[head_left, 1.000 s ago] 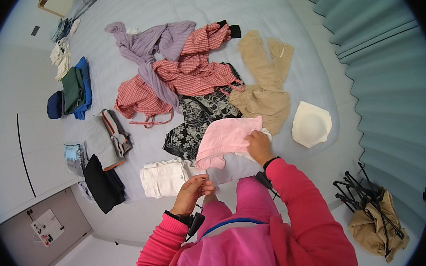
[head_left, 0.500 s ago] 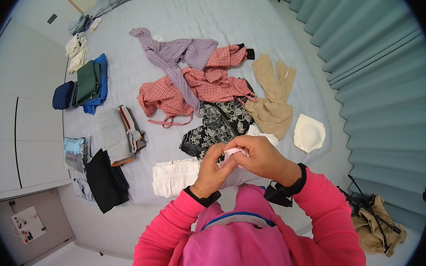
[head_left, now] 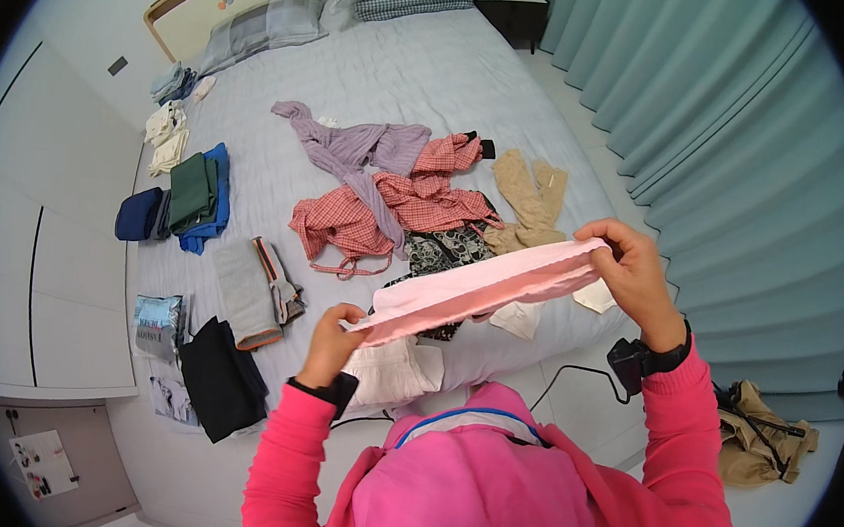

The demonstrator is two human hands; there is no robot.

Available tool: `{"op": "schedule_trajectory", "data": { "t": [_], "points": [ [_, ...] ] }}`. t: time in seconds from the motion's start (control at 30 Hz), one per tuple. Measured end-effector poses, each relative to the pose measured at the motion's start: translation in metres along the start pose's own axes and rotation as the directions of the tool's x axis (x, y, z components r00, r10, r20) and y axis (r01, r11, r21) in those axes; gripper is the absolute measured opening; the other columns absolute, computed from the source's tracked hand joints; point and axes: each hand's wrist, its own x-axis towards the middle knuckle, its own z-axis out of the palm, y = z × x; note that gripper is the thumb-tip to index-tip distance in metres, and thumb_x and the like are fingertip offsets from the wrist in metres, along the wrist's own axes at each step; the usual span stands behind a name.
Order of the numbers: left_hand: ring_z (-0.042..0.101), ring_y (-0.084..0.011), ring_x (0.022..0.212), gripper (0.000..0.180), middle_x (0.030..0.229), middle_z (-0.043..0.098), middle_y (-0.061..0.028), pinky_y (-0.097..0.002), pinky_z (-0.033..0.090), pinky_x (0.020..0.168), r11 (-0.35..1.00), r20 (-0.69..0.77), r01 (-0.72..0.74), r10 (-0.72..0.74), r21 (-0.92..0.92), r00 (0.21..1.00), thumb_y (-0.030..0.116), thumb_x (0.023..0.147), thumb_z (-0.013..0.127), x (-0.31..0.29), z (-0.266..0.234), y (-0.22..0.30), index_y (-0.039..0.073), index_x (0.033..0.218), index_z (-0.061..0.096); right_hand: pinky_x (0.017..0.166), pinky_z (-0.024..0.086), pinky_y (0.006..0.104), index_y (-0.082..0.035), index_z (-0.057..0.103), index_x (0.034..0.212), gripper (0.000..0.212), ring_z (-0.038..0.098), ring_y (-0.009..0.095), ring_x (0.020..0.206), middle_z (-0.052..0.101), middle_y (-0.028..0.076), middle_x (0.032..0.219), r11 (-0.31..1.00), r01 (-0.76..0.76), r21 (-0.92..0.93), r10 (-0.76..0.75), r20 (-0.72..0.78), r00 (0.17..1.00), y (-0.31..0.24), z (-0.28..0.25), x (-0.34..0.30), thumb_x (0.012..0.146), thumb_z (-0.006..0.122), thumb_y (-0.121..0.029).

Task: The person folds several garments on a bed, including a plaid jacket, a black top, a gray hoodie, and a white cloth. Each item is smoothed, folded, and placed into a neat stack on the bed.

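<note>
A light pink garment (head_left: 485,286) is stretched wide between my two hands above the near edge of the bed, its long opening pulled into a slanting band. My left hand (head_left: 334,341) pinches its lower left end. Higher up, my right hand (head_left: 630,270) grips the other end between thumb and fingers. Under the cloth lie a black floral garment (head_left: 448,249), partly hidden, and a white piece (head_left: 517,320). Folded white clothing (head_left: 389,370) rests by my left hand. Behind my right hand a white cup-shaped piece (head_left: 595,296) is mostly covered.
Red checked clothing (head_left: 341,222), a purple ribbed top (head_left: 377,146) and a beige garment (head_left: 529,198) lie loose mid-bed. Folded stacks, including green clothes (head_left: 193,193), grey clothes (head_left: 244,294) and black clothes (head_left: 222,377), line the left edge. Blue-green curtains (head_left: 707,167) hang at right.
My hands have moved apart, left hand to the left and right hand up and right, pulling the bunched pink cloth out wide. The view has tilted up, showing more pillows.
</note>
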Motion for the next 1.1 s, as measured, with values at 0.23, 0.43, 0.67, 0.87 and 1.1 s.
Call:
{"op": "schedule_trajectory", "data": {
  "t": [0.23, 0.43, 0.67, 0.87, 1.1],
  "points": [
    [0.053, -0.0062, 0.062, 0.016, 0.078, 0.059, -0.0009, -0.0211, 0.043, 0.055, 0.972, 0.183, 0.065, -0.023, -0.227, 0.983, -0.008, 0.077, 0.056, -0.028, -0.061, 0.062, 0.0, 0.09, 0.059, 0.065, 0.044, 0.0278, -0.001, 0.066, 0.09, 0.021, 0.054, 0.016, 0.069, 0.06, 0.009, 0.082, 0.974, 0.044, -0.222, -0.036, 0.037, 0.999, 0.035, 0.013, -0.021, 0.077, 0.05, -0.003],
    [0.059, -0.0078, 0.076, 0.017, 0.085, 0.063, -0.002, -0.0228, 0.048, 0.071, 0.932, 0.574, 0.254, -0.062, -0.26, 0.816, -0.005, 0.086, 0.051, -0.089, -0.069, 0.049, -0.002, 0.1, 0.061, 0.07, 0.049, 0.0283, -0.001, 0.065, 0.096, 0.021, 0.061, 0.016, 0.074, 0.067, 0.011, 0.082, 0.99, -0.069, -0.124, 0.122, 0.494, 0.861, 0.06, 0.014, -0.075, 0.079, 0.054, -0.005],
    [0.055, -0.0103, 0.096, 0.03, 0.109, 0.061, -0.0043, -0.0252, 0.045, 0.085, 0.892, 0.824, 0.43, -0.137, -0.139, 0.549, 0.0, 0.086, 0.06, -0.162, -0.057, 0.015, -0.001, 0.116, 0.058, 0.071, 0.048, 0.0307, -0.004, 0.066, 0.1, 0.023, 0.061, 0.018, 0.078, 0.066, 0.01, 0.085, 0.924, -0.342, -0.174, 0.326, 0.826, 0.46, 0.073, 0.028, -0.157, 0.085, 0.061, -0.021],
    [0.058, -0.011, 0.081, 0.016, 0.089, 0.063, -0.0052, -0.0253, 0.047, 0.077, 0.882, 0.7, 0.433, -0.191, -0.184, 0.688, 0.005, 0.09, 0.053, -0.15, -0.044, 0.0, -0.003, 0.102, 0.061, 0.065, 0.046, 0.0387, -0.004, 0.063, 0.085, 0.021, 0.056, 0.033, 0.072, 0.062, 0.012, 0.08, 0.973, 0.154, -0.173, 0.018, 0.72, 0.694, 0.086, 0.041, -0.12, 0.082, 0.063, -0.025],
    [0.06, -0.0117, 0.082, 0.023, 0.091, 0.065, -0.0027, -0.0248, 0.046, 0.076, 0.652, 0.418, 0.459, -0.231, -0.604, 0.879, 0.013, 0.089, 0.048, -0.082, -0.02, 0.004, -0.001, 0.098, 0.063, 0.059, 0.043, 0.0274, -0.002, 0.064, 0.085, 0.028, 0.051, 0.009, 0.064, 0.055, -0.001, 0.065, 0.927, -0.353, 0.126, 0.264, 0.448, 0.854, 0.106, 0.083, -0.062, 0.091, 0.057, -0.028]
  ]
}}
